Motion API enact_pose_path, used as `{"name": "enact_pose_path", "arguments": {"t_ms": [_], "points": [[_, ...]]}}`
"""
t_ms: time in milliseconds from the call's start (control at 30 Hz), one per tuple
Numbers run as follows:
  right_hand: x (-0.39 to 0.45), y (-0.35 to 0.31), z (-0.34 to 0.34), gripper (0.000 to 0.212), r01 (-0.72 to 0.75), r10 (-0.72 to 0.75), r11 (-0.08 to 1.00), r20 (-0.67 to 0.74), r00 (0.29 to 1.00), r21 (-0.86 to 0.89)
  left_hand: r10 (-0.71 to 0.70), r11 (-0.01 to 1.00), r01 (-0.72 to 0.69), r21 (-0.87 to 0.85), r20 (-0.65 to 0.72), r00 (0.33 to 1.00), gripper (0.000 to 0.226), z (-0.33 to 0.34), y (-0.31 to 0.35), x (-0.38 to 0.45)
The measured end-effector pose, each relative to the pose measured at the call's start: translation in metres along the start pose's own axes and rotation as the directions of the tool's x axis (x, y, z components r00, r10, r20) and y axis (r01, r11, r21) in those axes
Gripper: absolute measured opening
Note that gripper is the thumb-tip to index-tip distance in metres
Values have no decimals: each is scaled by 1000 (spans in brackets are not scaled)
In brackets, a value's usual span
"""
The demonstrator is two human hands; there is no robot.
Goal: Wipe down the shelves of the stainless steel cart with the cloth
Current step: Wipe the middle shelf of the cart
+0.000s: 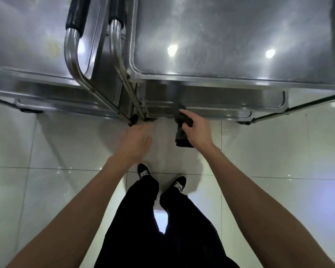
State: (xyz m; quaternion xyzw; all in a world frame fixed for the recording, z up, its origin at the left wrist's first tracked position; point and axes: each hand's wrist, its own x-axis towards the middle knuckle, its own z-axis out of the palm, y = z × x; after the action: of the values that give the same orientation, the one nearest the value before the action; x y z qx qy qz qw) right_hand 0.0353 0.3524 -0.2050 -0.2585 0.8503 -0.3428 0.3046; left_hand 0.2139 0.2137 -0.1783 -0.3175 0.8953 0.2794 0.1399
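Observation:
A stainless steel cart [220,78] fills the upper right, its shiny top shelf seen from above and lower shelf edges [211,105] showing beneath the front rim. My right hand [198,130] is shut on a dark grey cloth [181,139], held just in front of the lower shelves; part of the cloth hangs below my fist. My left hand [136,141] hovers to the left of it, near the cart's corner leg, fingers loosely curled and holding nothing.
A second steel cart [27,55] stands at the upper left, touching the first. Curved push handles with black grips [75,16] rise between them. Cart wheels [132,120] rest on the glossy white tiled floor. My legs and black shoes [143,172] are below.

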Motion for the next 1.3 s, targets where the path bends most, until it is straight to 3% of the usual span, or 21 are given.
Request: {"name": "enact_pose_path", "arguments": {"t_ms": [267,467,733,833,1033,1167,1300], "points": [[3,44,58,51,-165,172,983,-84,982,81,-11,999,17,-46,117,993,41,34,-43,47],[58,103,105,52,-169,179,981,-117,977,91,34,998,-37,47,76,997,40,84,-80,118],[167,147,122,51,-60,74,996,-255,964,63,51,993,-44,113,-63,997,47,144,-110,216],[202,149,124,51,60,-59,998,-293,954,-7,93,985,-69,161,-143,985,58,154,-116,237],[259,157,156,41,138,-161,985,-251,955,-108,110,971,-51,235,-244,964,59,177,-137,264],[276,176,187,47,230,-302,891,-134,944,-392,115,959,-18,282,-330,937,53,199,-147,269],[280,186,197,51,253,-407,795,-174,897,-552,136,963,-15,267,-440,888,37,217,-156,277]]}}
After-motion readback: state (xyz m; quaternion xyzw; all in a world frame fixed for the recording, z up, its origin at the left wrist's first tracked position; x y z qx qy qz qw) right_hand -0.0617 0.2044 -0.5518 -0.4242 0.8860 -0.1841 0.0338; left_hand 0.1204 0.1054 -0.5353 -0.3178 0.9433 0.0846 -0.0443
